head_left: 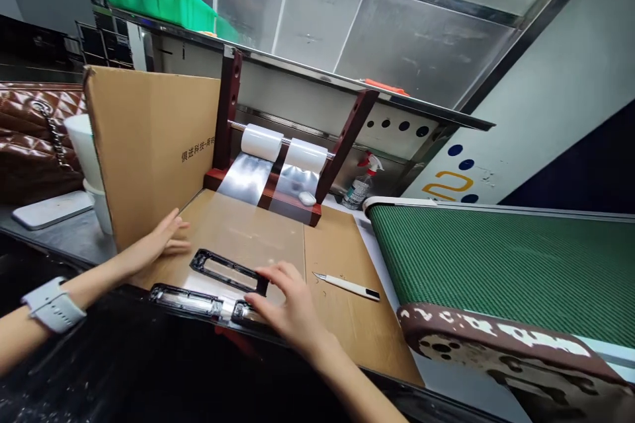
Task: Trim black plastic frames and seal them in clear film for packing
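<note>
My right hand (285,304) pinches the right end of a black rectangular plastic frame (225,269) with a long slot through it. Just in front of that frame, along the near edge of the cardboard, lie more black plastic parts (186,303), partly covered by clear film and partly hidden by my right hand. My left hand (166,238) hovers left of the frame with its fingers apart and nothing in them. To the right on the cardboard (362,337) rests a white utility knife (346,285).
Two rolls of clear film (262,142) sit on a dark red stand (231,106) behind the cardboard, their film drawn forward. An upright cardboard panel (153,152) borders the left. A green conveyor belt (506,271) runs along the right. A spray bottle (360,185) stands at the back.
</note>
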